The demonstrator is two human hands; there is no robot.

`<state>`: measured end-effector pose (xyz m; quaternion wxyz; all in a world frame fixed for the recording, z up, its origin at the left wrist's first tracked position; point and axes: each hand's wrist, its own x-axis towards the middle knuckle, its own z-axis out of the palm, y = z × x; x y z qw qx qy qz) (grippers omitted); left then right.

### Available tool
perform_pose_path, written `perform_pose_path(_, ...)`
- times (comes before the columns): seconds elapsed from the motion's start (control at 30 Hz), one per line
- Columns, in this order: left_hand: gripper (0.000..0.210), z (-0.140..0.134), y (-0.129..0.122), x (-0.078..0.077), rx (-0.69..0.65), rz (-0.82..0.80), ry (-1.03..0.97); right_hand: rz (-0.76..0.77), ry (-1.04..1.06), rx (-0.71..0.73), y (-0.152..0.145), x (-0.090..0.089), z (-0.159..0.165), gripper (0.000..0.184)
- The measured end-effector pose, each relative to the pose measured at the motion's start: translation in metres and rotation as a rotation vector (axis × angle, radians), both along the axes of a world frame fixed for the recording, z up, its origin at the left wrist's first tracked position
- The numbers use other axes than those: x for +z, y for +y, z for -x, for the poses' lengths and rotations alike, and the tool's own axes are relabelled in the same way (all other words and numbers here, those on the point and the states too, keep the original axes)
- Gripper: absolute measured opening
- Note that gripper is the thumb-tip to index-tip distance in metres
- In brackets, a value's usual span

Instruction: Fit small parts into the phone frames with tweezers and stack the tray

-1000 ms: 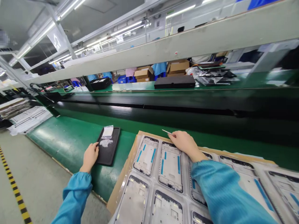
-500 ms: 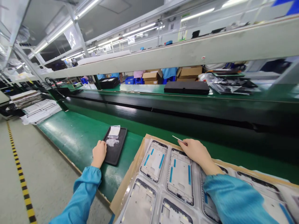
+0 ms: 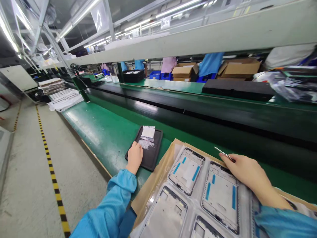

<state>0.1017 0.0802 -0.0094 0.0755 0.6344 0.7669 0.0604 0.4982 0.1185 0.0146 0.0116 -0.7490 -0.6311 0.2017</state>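
My left hand [image 3: 135,156] is closed at the left edge of a small black tray [image 3: 150,159], its fingertips curled over the rim. On that tray lie a stack of small white pieces in clear film [image 3: 148,133] and a pile of tiny clear bits [image 3: 146,144]. Slim metal tweezers [image 3: 225,154] are held in my right hand [image 3: 244,168], tips pointing up and left. This hand is above the far edge of a carton [image 3: 148,202] holding a clear plastic tray of phone frames. Blue strips mark the two nearest frames, a left one [image 3: 187,170] and a right one [image 3: 221,196].
Beyond the green bench [image 3: 104,124] runs a dark conveyor belt [image 3: 173,117]. Farther back are a long black box [image 3: 237,89], open cardboard boxes [image 3: 184,71] and seated people in blue and pink. White sheets [image 3: 65,99] are stacked at the bench's far left.
The view has turned to the left, so the bench items appear farther right. My left hand stays at the tray's edge, and my right hand still holds the tweezers over the carton's far edge.
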Motion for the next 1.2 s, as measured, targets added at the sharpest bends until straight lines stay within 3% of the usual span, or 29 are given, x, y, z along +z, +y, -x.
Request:
perform_pose_path(0.3,0.018,0.009,0.001,-0.008,0.003,-0.029,-0.068,0.051,-0.023,-0.022,-0.002,0.005,0.003,0.046)
perform_pose_path(0.6,0.014,0.035,-0.003,0.004,-0.114,-0.028,-0.084,0.06,-0.017,-0.019,-0.003,0.004,0.004,0.044)
perform_pose_path(0.97,0.019,0.029,0.003,0.006,-0.052,0.04,0.077,0.074,-0.029,-0.015,-0.003,0.01,0.007,0.041)
perform_pose_path(1.2,0.019,0.03,0.005,0.011,-0.089,0.057,0.083,0.104,-0.011,0.005,-0.003,0.018,0.009,0.04)
